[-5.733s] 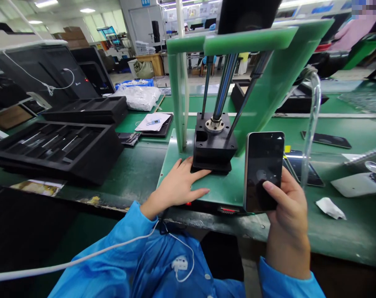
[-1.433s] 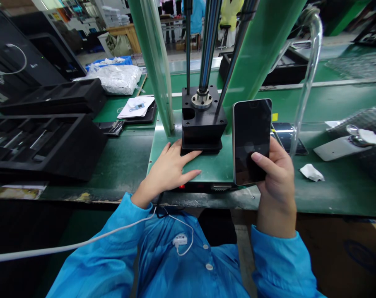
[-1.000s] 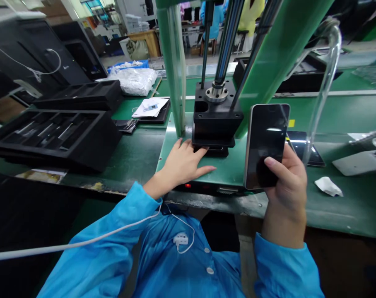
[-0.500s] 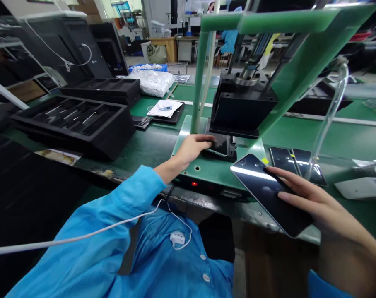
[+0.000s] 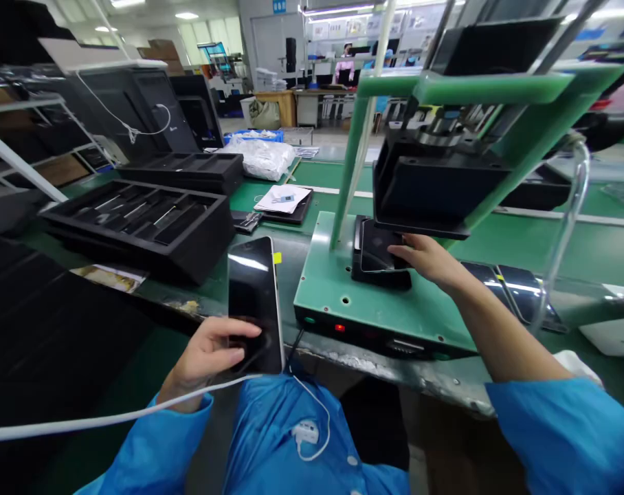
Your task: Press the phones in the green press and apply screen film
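Note:
My left hand [image 5: 209, 357] grips a smartphone [image 5: 253, 289] with a dark glossy screen and a yellow tab on its upper right edge. It is held at the bench's front edge, left of the green press [image 5: 312, 295]. My right hand [image 5: 425, 256] reaches under the raised black press head [image 5: 430, 196], its fingers closed at the right side of another smartphone [image 5: 376, 249]. That phone lies in the black holder [image 5: 381, 278] on the press base; its right end is partly covered by my fingers.
Two dark phones [image 5: 521, 289] lie right of the press, behind a clear hose [image 5: 570, 199]. On the left stands a black compartment tray [image 5: 188, 240] with phones inside. Papers [image 5: 281, 199] and a plastic bag [image 5: 263, 157] lie farther back. A white cable [image 5: 110, 416] crosses before me.
My left hand has left the press holder and now has a phone at the front left. My right hand has brought its phone from the front right into the holder.

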`<action>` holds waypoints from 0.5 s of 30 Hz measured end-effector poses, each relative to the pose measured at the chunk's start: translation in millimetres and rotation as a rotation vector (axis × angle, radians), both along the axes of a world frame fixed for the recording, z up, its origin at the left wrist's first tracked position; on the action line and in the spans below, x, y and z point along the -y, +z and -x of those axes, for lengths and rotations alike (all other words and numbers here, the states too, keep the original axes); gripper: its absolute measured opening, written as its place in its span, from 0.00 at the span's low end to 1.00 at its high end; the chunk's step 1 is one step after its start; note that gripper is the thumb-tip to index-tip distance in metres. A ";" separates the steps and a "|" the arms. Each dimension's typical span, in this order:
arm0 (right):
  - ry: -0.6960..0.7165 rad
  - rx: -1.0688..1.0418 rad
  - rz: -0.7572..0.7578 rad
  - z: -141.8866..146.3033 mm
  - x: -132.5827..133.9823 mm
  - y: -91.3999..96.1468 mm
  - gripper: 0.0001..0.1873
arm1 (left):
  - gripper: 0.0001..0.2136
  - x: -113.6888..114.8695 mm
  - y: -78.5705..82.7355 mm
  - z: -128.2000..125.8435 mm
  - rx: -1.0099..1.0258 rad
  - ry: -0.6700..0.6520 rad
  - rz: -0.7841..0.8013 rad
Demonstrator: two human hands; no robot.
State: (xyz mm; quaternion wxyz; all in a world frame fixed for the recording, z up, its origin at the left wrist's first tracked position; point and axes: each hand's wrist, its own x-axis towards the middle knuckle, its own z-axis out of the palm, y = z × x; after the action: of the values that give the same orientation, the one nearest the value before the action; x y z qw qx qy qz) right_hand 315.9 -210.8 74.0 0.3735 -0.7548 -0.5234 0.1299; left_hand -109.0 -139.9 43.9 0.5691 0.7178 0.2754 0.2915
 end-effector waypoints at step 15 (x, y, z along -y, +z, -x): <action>0.055 0.722 0.259 21.1 62.6 -0.5 0.29 | 0.50 -31.1 -26.3 -97.5 -0.589 0.044 -1.179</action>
State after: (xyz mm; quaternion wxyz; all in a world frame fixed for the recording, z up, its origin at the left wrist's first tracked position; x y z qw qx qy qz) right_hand 294.8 -273.4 73.4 0.0629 -0.7786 -0.6205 -0.0691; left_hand -11.5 -108.8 17.7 -0.0249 0.9532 0.2284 0.1964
